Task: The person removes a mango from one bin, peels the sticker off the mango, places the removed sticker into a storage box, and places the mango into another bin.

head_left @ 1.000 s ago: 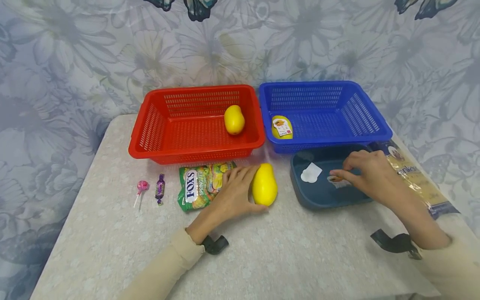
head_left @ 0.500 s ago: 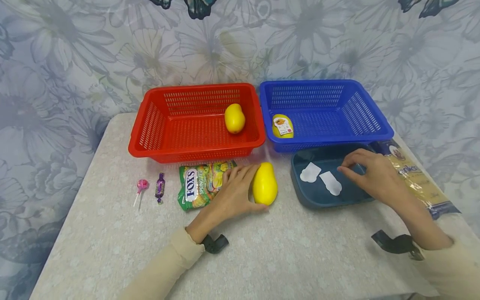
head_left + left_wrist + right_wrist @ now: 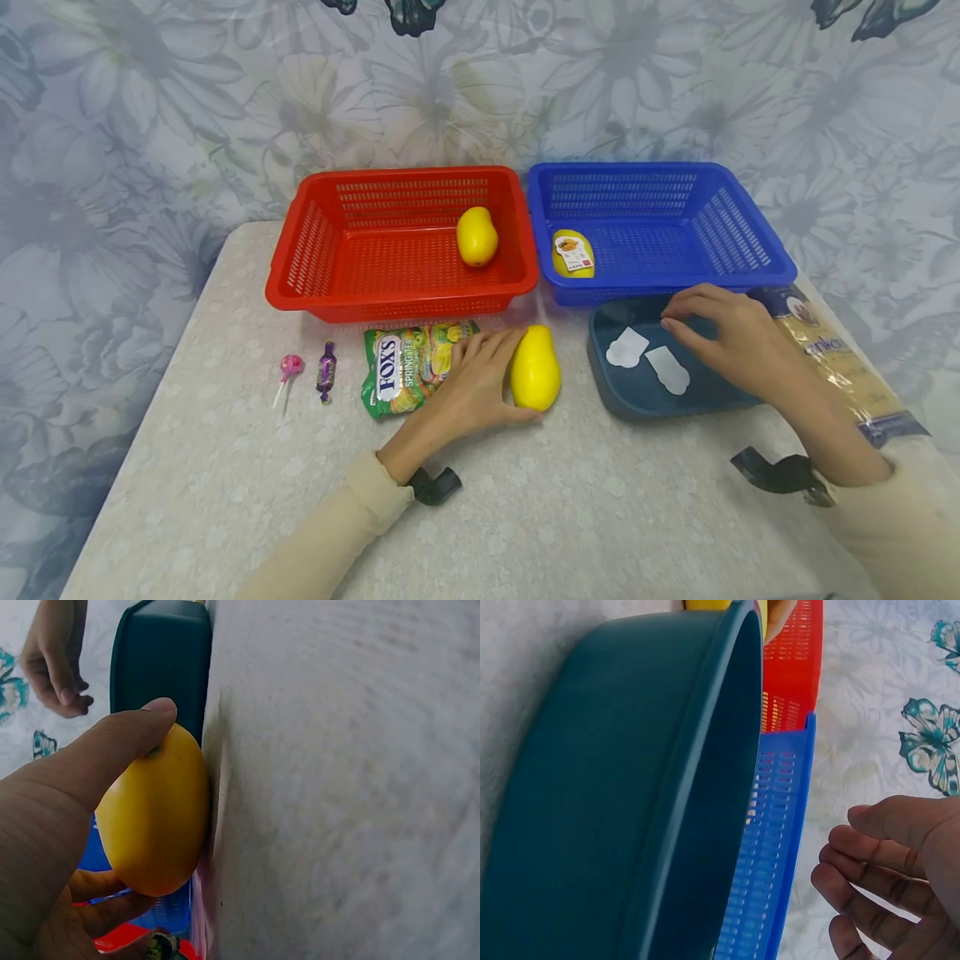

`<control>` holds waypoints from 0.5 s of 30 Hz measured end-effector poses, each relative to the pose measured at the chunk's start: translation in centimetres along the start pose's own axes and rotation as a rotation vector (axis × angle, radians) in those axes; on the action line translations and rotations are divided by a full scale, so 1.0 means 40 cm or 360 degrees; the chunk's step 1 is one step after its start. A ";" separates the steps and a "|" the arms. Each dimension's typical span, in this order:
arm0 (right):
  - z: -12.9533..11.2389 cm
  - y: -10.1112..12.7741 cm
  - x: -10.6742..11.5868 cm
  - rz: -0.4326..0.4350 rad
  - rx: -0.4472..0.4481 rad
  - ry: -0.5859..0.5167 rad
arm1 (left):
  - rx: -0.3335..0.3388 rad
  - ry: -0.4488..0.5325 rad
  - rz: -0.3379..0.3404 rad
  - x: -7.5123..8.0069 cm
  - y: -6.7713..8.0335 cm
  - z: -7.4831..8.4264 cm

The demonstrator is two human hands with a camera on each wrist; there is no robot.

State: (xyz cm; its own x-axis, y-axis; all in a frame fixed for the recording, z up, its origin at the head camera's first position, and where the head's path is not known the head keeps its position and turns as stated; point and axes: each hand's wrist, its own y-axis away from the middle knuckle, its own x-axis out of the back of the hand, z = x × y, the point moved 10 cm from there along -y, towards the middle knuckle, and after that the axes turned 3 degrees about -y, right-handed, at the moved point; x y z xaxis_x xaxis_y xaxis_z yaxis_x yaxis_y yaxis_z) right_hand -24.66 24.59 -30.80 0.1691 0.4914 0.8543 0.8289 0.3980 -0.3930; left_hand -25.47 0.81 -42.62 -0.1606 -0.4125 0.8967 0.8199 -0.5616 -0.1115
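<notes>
My left hand (image 3: 476,379) holds a yellow mango (image 3: 536,369) on the table, its thumb at the near end and its fingers along the far side. In the left wrist view the thumb presses one end of that mango (image 3: 157,817) and fingers support the other. Over the dark teal tub (image 3: 637,410) hovers my right hand (image 3: 723,337), thumb and fingers loosely bent; the right wrist view shows nothing between its fingers (image 3: 866,889). Two white cut-out paper pieces (image 3: 627,347) lie blank side up in the tub.
Behind stand a red basket (image 3: 397,300) with one plain mango (image 3: 477,237) and a blue basket (image 3: 675,282) with a mango bearing a printed label (image 3: 574,253). A FOX'S candy bag (image 3: 401,375), purple wrapped candy (image 3: 326,372) and lollipop (image 3: 291,367) lie left; a gold packet (image 3: 847,358) lies right.
One second ago my right hand was at a printed cut-out in the tub; that piece now lies white side up. The hand has lifted away, lately toward the tub's far side. Left hand stays put.
</notes>
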 end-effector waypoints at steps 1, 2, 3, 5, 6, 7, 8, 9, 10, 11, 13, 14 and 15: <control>-0.006 -0.006 -0.002 0.0002 0.0010 -0.0010 | 0.0000 -0.0002 -0.0005 -0.001 0.000 0.000; -0.013 -0.012 -0.005 0.0004 0.0023 -0.0022 | 0.0001 0.0000 -0.0007 -0.001 0.000 0.000; -0.019 -0.019 -0.008 0.0006 0.0041 -0.0034 | 0.0002 0.0004 -0.0009 -0.001 0.001 0.000; -0.031 -0.032 -0.013 0.0012 0.0073 -0.0048 | 0.0003 0.0007 -0.0007 -0.001 0.002 -0.001; -0.036 -0.039 -0.016 0.0010 0.0083 -0.0052 | 0.0003 0.0008 -0.0006 0.000 0.002 0.000; -0.040 -0.047 -0.021 0.0001 0.0082 -0.0063 | 0.0003 0.0009 -0.0006 0.001 0.003 0.000; -0.045 -0.054 -0.026 -0.0014 0.0078 -0.0071 | 0.0004 0.0007 -0.0001 0.002 0.003 0.000; -0.047 -0.062 -0.034 -0.0033 0.0073 -0.0078 | 0.0005 0.0007 0.0000 0.002 0.004 0.000; -0.051 -0.069 -0.040 -0.0050 0.0067 -0.0084 | 0.0001 0.0006 0.0003 0.003 0.004 0.001; -0.053 -0.076 -0.048 -0.0071 0.0055 -0.0090 | 0.0001 0.0008 0.0001 0.003 0.004 0.001; -0.059 -0.089 -0.064 -0.0109 0.0043 -0.0097 | -0.0001 0.0013 0.0000 0.004 0.005 0.002; -0.062 -0.095 -0.071 -0.0122 0.0046 -0.0098 | -0.0002 0.0015 -0.0001 0.004 0.005 0.002; -0.065 -0.100 -0.079 -0.0132 0.0056 -0.0099 | -0.0002 0.0019 -0.0002 0.004 0.005 0.002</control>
State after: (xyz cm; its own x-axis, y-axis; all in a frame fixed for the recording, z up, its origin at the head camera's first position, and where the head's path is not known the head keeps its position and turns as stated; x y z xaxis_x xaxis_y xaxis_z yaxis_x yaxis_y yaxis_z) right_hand -27.13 19.41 -31.03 0.0662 0.5025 0.8620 0.8194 0.4656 -0.3343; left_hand -25.29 0.68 -42.48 -0.1681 -0.4202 0.8917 0.8190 -0.5629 -0.1109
